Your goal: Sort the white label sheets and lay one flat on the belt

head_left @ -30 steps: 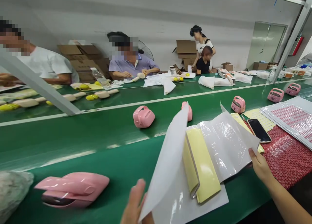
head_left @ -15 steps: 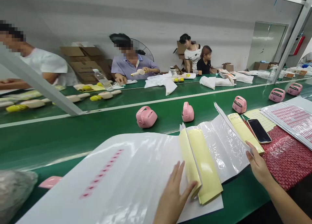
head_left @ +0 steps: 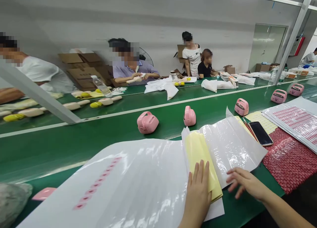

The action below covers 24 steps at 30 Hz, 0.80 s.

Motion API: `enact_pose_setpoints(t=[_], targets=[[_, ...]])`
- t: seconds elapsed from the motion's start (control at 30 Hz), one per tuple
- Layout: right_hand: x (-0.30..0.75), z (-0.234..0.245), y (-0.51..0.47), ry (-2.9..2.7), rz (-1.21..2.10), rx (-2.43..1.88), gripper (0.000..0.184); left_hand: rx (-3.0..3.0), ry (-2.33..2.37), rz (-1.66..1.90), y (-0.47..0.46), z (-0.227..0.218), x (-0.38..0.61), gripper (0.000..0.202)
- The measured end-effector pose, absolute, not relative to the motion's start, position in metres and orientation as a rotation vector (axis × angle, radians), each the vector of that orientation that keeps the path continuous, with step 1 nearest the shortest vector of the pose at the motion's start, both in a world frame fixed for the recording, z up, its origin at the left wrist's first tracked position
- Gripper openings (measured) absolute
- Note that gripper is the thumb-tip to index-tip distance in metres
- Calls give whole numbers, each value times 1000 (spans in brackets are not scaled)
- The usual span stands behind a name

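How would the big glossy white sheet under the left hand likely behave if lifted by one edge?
The glossy white sheet looks thin and wide, so it would probably flop and bow. Its shiny face suggests it slides easily on the green belt. The left hand pressing flat likely steadies it.

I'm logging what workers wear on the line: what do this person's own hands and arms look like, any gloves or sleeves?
Both are bare. The left hand has no glove, ring or watch that shows, and only its wrist is in view. The right hand is ungloved too, and its forearm shows no sleeve up to the picture's edge. No markings are visible.
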State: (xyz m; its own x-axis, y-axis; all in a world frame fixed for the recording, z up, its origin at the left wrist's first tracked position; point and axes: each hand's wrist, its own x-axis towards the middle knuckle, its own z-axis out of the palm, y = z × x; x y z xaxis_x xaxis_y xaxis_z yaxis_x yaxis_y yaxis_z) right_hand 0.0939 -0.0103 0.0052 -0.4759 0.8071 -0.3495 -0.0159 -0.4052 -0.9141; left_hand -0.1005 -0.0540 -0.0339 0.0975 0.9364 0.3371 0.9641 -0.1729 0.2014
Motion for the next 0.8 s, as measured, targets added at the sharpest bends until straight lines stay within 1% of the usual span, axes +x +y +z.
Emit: enact_pose_setpoints(t=[0.07,0.13,0.2,0.23,0.3,0.43,0.57,0.67,0.8], targets=[[67,6,3,-1376,1793,-1159,43,-2394,-1763,-599,-54,-31,-100,79],[42,6,20,-1500,1740,-1244,29,-2495,-1553,-628,-55,-30,-101,82],[25,7,36,-1566,1677,-1304,18,-2502,-1479,-698,-57,-31,-102,84],[20,7,44,-1576,1633,-1320,17,-2461,-1511,-754,-59,-32,-103,85],[19,5,55,-1566,1527,-1338,22,-2319,-1651,-889,-62,-36,-105,81],[30,1,65,-1605,1319,-1405,29,-1955,-2111,-1159,-67,-45,-111,64],[29,-1,62,-1752,1278,-1429,36,-1734,-2593,-1437,-71,-47,-115,52],[19,0,56,-1880,1290,-1399,42,-1810,-2596,-1484,-76,-46,-117,50],[13,1,52,-2016,1373,-1355,53,-2091,-2326,-1413,-87,-46,-113,53]])
